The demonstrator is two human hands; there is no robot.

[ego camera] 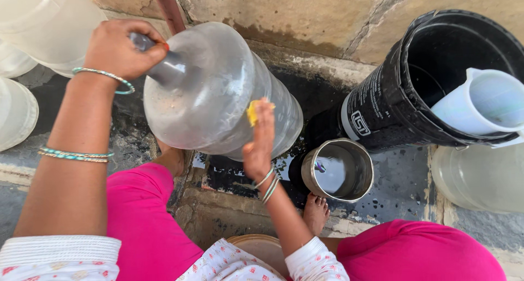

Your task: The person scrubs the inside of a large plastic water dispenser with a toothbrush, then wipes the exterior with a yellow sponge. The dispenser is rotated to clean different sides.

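With the left hand (pixel 117 49) clamped round the big clear water jar (pixel 218 90) at its neck, the right hand (pixel 259 142) pinching a yellow scrubber (pixel 252 112) should press firmly, above the steel pot (pixel 338 170).

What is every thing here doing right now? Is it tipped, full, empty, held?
Big clear water jar: tipped on its side, held.
Left hand: gripping the jar's neck.
Right hand: pressing a yellow scrubber on the jar.
Steel pot: upright, open, water inside.
Black bucket: leaning, white jug inside.
Floor: wet.
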